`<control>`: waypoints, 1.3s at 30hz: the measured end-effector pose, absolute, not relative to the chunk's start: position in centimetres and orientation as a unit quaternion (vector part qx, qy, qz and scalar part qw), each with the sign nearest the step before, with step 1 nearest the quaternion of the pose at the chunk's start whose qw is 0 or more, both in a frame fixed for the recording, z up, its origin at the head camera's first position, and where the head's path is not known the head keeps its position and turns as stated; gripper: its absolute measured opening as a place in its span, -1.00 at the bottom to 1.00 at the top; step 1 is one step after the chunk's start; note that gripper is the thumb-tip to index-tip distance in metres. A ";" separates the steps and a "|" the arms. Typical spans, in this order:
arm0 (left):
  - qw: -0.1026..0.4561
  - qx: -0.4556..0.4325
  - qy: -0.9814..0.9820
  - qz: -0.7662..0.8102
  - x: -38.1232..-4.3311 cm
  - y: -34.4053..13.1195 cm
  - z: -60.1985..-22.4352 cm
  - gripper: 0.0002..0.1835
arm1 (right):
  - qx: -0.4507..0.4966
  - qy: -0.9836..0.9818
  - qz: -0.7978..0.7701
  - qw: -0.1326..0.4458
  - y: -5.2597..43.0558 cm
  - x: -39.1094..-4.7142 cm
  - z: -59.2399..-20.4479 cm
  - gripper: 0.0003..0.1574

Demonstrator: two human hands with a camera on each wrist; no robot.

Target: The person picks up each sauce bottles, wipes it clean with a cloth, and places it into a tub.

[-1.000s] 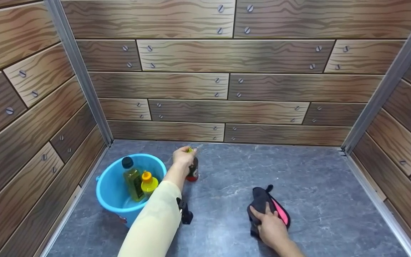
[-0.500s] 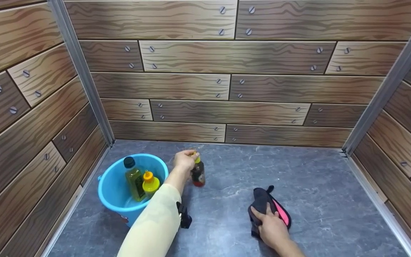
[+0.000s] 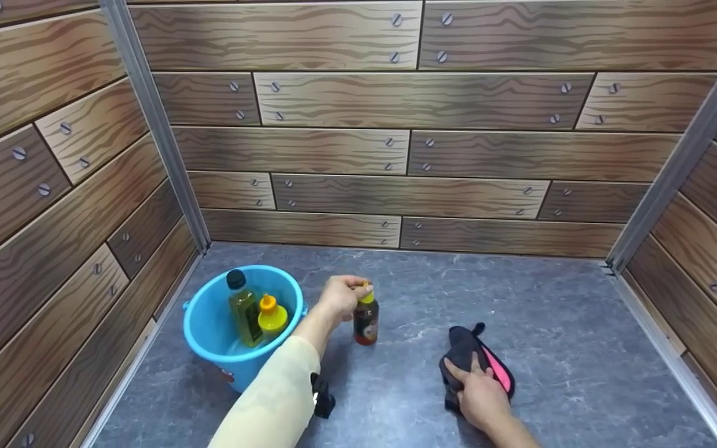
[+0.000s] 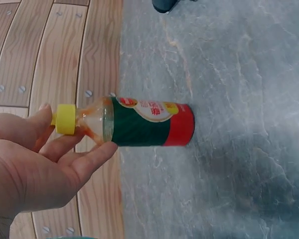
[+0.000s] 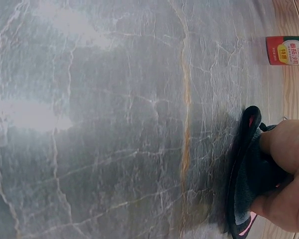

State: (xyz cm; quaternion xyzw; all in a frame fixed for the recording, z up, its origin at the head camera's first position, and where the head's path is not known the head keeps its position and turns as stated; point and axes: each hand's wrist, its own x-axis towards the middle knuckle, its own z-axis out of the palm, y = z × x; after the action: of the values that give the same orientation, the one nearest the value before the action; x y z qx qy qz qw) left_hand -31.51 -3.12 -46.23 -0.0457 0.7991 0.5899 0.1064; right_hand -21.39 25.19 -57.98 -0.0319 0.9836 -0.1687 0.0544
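Note:
My left hand (image 3: 341, 297) pinches the yellow cap of a ketchup bottle (image 3: 366, 323) between thumb and fingers. In the left wrist view the ketchup bottle (image 4: 142, 122) has a dark green label, a red band at its base and a see-through neck with reddish smears. It is upright; whether its base touches the grey surface I cannot tell. At the right, my right hand (image 3: 482, 398) grips a black fabric thing with a pink part (image 3: 465, 351), which lies on the surface. In the right wrist view, thumb and fingers press into the black fabric (image 5: 246, 174).
Left of the ketchup bottle stands a blue bucket (image 3: 200, 339). Inside it are a dark-capped oil bottle (image 3: 245, 317) and a yellow squeeze bottle (image 3: 272, 320) with an orange top. Wood-patterned walls (image 3: 333, 149) with metal corner strips (image 3: 159, 124) enclose the grey surface (image 3: 557, 298).
My left hand has brought the ketchup bottle nearer and to the right, away from the bucket, and more of the bottle shows. The right hand keeps its place on the black fabric thing.

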 end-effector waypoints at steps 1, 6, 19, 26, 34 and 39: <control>0.112 -0.040 0.803 0.584 -31.3 -3.1 -46.2 -0.71 | -0.031 0.984 -0.170 0.054 25.2 -21.4 -58.0 -0.21; 0.131 -0.006 0.818 0.560 -30.4 -2.9 -46.3 -0.73 | -0.030 0.985 -0.165 0.044 25.5 -21.5 -58.2 -0.20; 0.139 0.084 0.838 0.520 -27.6 -2.8 -47.2 -0.74 | -0.029 0.986 -0.160 0.049 26.2 -21.5 -58.9 -0.20; 0.109 0.108 0.832 0.532 -27.1 -2.9 -48.6 -0.77 | -0.027 0.984 -0.169 0.053 26.0 -21.2 -59.4 -0.21; 0.127 0.124 0.748 0.640 -27.4 -3.8 -50.7 -0.76 | -0.029 0.984 -0.168 0.048 25.3 -21.1 -58.9 -0.17; 0.126 0.127 0.741 0.648 -27.4 -4.0 -50.7 -0.71 | -0.022 0.985 -0.163 0.046 25.2 -21.4 -58.5 -0.16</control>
State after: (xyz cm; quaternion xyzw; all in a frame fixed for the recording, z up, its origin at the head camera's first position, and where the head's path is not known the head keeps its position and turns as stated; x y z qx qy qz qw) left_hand -27.44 -4.05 -50.69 0.1267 0.7408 0.6476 0.1258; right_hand -21.38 25.19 -58.52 -0.0217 0.9853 -0.1633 0.0461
